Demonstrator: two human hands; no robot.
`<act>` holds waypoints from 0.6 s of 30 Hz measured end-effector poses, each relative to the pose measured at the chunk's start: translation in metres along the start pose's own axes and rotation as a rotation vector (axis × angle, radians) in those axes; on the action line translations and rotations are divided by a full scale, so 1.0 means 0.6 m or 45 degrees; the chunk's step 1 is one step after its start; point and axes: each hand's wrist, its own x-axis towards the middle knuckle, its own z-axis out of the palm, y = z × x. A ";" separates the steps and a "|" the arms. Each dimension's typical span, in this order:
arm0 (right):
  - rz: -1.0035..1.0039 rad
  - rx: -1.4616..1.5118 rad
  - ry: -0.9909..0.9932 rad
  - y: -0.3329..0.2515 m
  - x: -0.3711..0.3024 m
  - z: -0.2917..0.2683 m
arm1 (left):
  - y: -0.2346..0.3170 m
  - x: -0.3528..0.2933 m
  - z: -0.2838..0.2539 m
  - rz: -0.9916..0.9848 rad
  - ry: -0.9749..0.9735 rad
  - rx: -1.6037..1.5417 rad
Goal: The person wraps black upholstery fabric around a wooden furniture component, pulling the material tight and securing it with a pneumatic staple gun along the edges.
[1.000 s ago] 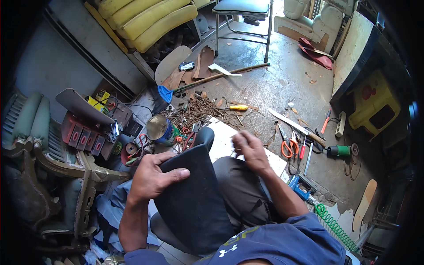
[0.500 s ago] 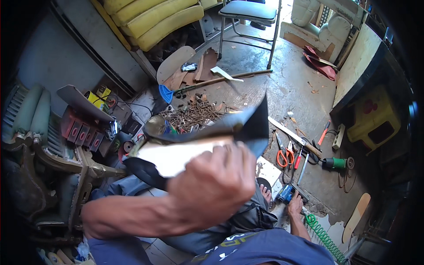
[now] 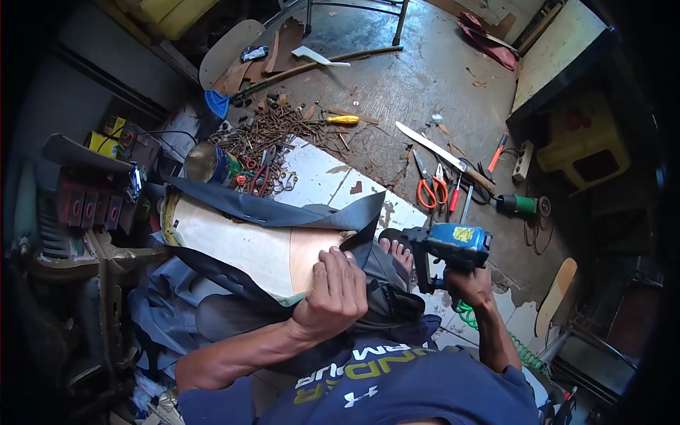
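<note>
A pale wooden panel (image 3: 241,241) lies across my lap, with dark upholstery fabric (image 3: 283,214) loose around its edges. At its near right end, my left hand (image 3: 334,287) is closed, fingers curled over the panel's edge and the fabric there. What the thumb does is hidden. To the right, my right hand (image 3: 470,285) grips the handle of a blue and black staple gun (image 3: 453,244), held up beside my foot and just right of the panel. A green coiled air hose (image 3: 525,358) runs below that hand.
A pile of rusty nails or screws (image 3: 280,127) spreads on the floor ahead, by an open tin (image 3: 203,163). Orange-handled scissors (image 3: 427,190), a long knife (image 3: 443,152) and a green angle grinder (image 3: 523,205) lie at right. A carved chair frame (image 3: 106,283) stands at left.
The panel has come down from a raised, blurred position onto my lap. My right hand has lifted the staple gun off the floor. The view has tilted lower.
</note>
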 end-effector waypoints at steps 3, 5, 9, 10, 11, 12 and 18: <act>-0.156 0.161 -0.203 -0.084 -0.031 0.012 | 0.001 -0.017 0.011 -0.016 -0.013 0.056; -0.377 0.122 -0.234 -0.092 -0.028 0.031 | 0.001 -0.017 0.013 -0.014 0.016 0.034; -0.405 0.083 -0.292 -0.110 -0.025 0.055 | 0.008 -0.023 0.010 -0.059 0.039 0.002; -0.398 0.078 -0.311 -0.116 -0.026 0.055 | 0.010 -0.024 0.012 -0.073 0.048 -0.003; -0.389 0.073 -0.328 -0.123 -0.027 0.054 | 0.011 -0.025 0.015 -0.086 0.057 -0.008; -0.339 0.037 -0.352 -0.131 -0.028 0.053 | 0.013 -0.026 0.016 -0.093 0.069 -0.019; -0.208 0.085 -0.337 -0.108 -0.013 0.038 | 0.010 -0.031 0.023 -0.140 0.119 -0.063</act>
